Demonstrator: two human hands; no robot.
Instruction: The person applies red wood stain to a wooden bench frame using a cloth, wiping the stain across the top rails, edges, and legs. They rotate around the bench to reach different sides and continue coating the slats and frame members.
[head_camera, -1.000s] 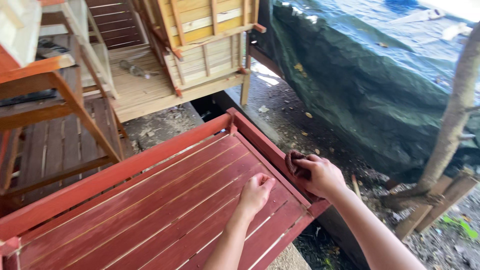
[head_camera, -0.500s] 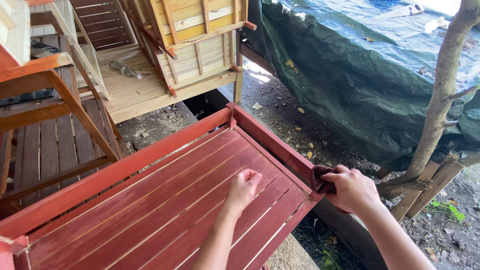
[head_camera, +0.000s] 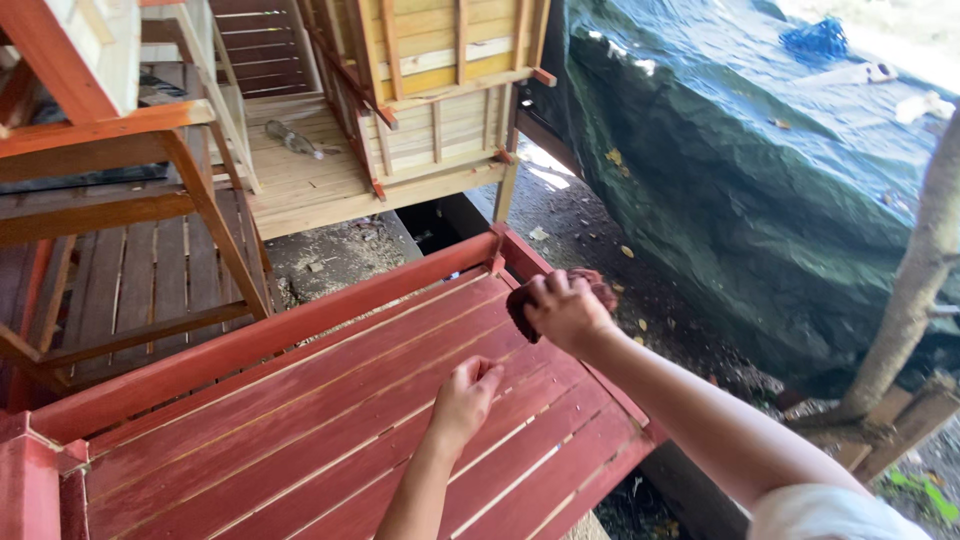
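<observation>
No packages, labels, signs, screens

You're outdoors in bright daylight. In the upper right of the frame a dark green tarp (head_camera: 780, 190) drapes over a large mound, with sun patches and a few yellow leaves on it. At the right edge a thin tree trunk (head_camera: 915, 290) rises from bare dirt ground (head_camera: 600, 240). In the upper middle stands an unpainted wooden structure (head_camera: 440, 90) with orange trim. At upper left you see an orange-painted frame (head_camera: 130, 140) above dark slatted boards (head_camera: 130, 280).
</observation>
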